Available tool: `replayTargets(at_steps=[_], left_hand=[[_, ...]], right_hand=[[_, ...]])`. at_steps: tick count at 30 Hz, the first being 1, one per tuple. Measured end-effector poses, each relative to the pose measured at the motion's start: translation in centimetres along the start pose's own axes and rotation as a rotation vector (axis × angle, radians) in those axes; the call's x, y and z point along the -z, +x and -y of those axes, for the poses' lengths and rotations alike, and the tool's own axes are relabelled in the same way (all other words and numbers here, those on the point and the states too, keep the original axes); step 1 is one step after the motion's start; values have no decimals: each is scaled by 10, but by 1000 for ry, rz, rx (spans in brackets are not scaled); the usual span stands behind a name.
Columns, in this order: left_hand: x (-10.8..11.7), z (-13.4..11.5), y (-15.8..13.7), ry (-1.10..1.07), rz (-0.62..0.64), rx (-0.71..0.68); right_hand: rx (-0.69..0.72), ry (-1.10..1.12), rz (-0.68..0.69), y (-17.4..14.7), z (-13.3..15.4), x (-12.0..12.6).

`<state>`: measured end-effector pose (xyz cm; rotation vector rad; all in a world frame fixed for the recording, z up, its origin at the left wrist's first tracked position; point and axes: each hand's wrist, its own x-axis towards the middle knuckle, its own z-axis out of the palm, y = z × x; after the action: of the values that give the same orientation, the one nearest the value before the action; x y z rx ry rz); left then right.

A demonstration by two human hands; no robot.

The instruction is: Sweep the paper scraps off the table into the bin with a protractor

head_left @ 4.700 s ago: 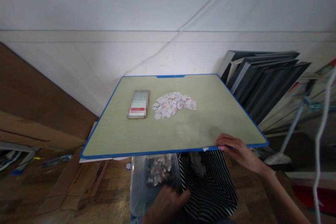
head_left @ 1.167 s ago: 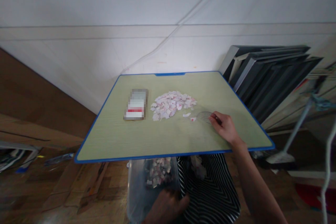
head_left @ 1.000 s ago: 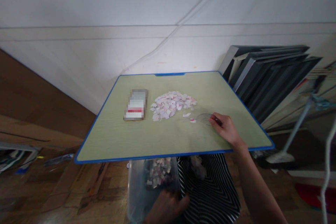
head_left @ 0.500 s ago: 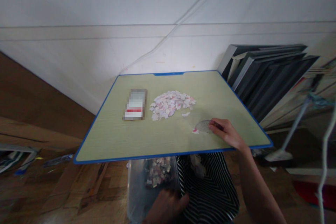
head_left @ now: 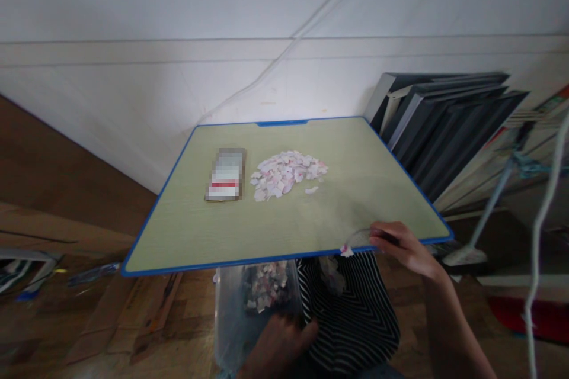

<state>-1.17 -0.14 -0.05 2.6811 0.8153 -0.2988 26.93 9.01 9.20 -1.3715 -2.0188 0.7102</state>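
Observation:
My right hand (head_left: 400,244) grips the dark end of a thin, grey see-through oval tool (head_left: 361,238) at the table's front edge. I cannot make out the tool's exact kind. A white paper scrap with a pink mark (head_left: 347,250) is at the tool's left tip, over the blue rim. On the folding table (head_left: 213,237), a heap of torn paper pieces (head_left: 284,173) lies in the middle, with one loose scrap (head_left: 312,190) beside it. Below the table, my left hand (head_left: 284,337) hovers over a clear plastic bin (head_left: 229,308) holding paper scraps (head_left: 269,287); its fingers are dark and blurred.
A flat rectangular object (head_left: 226,174), pixelated, lies left of the heap. Under the front edge is black-and-white striped cloth (head_left: 355,320) with a crumpled pale item on it. Dark panels (head_left: 448,124) lean at the right, near a broom (head_left: 471,254). Flattened cardboard (head_left: 106,331) covers floor at left.
My right hand has drawn the tool and the pink-marked scrap toward me, from the tabletop to its front rim. My left hand stays low over the bin. The view has shifted slightly.

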Motion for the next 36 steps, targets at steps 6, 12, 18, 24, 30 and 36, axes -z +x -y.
replayTargets(at_steps=[6, 12, 18, 24, 30, 36], left_hand=[[7, -2, -2, -8, 15, 9], [5, 1, 0, -20, -8, -6], [6, 0, 1, 1, 24, 5], [6, 0, 1, 9, -29, -30], [4, -1, 1, 12, -36, -25], [4, -1, 1, 6, -33, -18]], right_hand=[[13, 36, 2, -4, -3, 2], [-30, 39, -86, 17, 6, -4], [-46, -52, -234, 65, 8, -27], [-28, -94, -262, 75, 7, -39], [-70, -133, -361, 70, 2, -37], [-50, -151, -327, 71, 1, -40]])
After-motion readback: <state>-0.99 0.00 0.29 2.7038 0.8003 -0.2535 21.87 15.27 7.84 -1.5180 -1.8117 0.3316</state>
